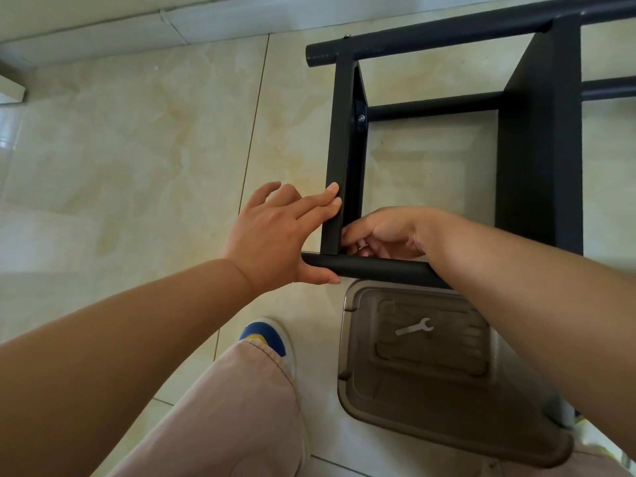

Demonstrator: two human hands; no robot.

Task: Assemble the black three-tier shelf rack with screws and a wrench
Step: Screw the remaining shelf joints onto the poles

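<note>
While 2 hands (275, 232) steady 1 rack (537, 139), 1 wrench (414, 327) lies.

Bright, even daylight, soft sheen on the glossy floor tiles (120, 149), faint shadows under the black rack (540, 132), sharp centre, wide-angle bending and slight softness at the edges
</note>
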